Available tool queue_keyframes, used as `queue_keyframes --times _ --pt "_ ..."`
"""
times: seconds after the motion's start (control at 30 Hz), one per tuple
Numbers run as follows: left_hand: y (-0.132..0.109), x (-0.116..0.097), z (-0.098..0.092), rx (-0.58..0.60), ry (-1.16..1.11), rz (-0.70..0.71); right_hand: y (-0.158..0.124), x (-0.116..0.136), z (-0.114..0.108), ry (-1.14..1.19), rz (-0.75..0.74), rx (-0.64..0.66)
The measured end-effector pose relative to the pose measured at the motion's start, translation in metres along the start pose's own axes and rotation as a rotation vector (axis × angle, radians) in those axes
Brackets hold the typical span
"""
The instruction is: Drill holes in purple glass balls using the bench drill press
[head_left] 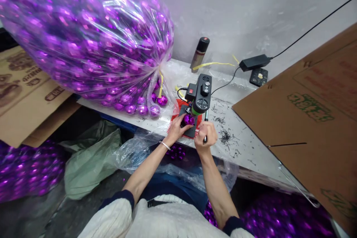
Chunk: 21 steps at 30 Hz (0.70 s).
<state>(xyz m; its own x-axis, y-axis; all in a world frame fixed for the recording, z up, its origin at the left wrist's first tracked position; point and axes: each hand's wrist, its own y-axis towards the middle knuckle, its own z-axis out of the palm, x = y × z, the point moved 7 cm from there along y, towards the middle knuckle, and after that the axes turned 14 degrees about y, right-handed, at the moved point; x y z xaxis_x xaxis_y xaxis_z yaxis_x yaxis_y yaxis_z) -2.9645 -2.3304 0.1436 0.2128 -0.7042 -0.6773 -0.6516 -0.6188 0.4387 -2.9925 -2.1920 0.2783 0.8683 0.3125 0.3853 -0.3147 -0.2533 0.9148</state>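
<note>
A shiny purple faceted ball (pixel 189 119) sits under the head of a small black bench drill press (pixel 203 95). My left hand (pixel 176 130) pinches the ball from the left, thumb and fingers around it. My right hand (pixel 206 134) is wrapped round the black lever handle (pixel 205 139) on the press's right side. The dark base (pixel 190 132) of the press rests on a red sheet (pixel 173 116). Whether the tool tip touches the ball cannot be made out.
A large clear bag of purple balls (pixel 111 44) leans over the bench's left. At the back stand a spray can (pixel 200 54) and a power adapter (pixel 255 62). Black shavings (pixel 225 135) litter the white bench (pixel 242 156). A cardboard box (pixel 306 111) stands right.
</note>
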Motion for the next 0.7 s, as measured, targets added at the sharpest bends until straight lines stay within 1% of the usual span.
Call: queue_keyframes --times 0.07,0.13,0.2,0.23,0.33,0.37,0.4,0.43,0.47,0.5,0.6,0.63,0.7 --pt "-0.003 0.000 -0.005 -0.015 -0.018 -0.020 0.018 0.004 -0.004 0.020 0.103 -0.003" --pt "-0.014 -0.004 -0.017 -0.046 -0.008 0.000 0.029 0.007 -0.006 0.044 0.178 0.001" --pt "-0.033 -0.014 -0.033 -0.059 0.041 0.086 0.033 0.009 -0.006 0.053 0.197 0.004" --pt "-0.045 -0.020 -0.039 -0.045 0.078 0.150 0.031 0.009 -0.006 0.050 0.186 0.004" --pt "-0.079 -0.035 -0.050 0.042 0.214 0.336 0.021 0.008 -0.004 0.032 0.144 0.000" --pt "-0.084 -0.038 -0.052 0.061 0.253 0.382 0.018 0.007 -0.003 0.025 0.141 -0.002" --pt "-0.084 -0.038 -0.055 0.066 0.283 0.415 0.015 0.006 -0.003 0.020 0.142 -0.003" --pt "-0.079 -0.036 -0.058 0.056 0.301 0.429 0.013 0.006 -0.002 0.019 0.143 -0.004" --pt "-0.068 -0.031 -0.063 0.031 0.315 0.419 0.012 0.006 -0.002 0.019 0.142 -0.004" --pt "-0.052 -0.024 -0.069 -0.004 0.332 0.386 0.012 0.006 -0.002 0.021 0.138 -0.002" --pt "0.015 0.012 -0.090 -0.089 0.486 0.185 0.014 0.008 -0.001 0.033 0.110 0.016" --pt "0.037 0.024 -0.094 -0.073 0.561 0.131 0.014 0.009 -0.001 0.035 0.101 0.019" --pt "0.075 0.046 -0.093 0.045 0.661 0.067 0.014 0.009 -0.001 0.035 0.096 0.018"
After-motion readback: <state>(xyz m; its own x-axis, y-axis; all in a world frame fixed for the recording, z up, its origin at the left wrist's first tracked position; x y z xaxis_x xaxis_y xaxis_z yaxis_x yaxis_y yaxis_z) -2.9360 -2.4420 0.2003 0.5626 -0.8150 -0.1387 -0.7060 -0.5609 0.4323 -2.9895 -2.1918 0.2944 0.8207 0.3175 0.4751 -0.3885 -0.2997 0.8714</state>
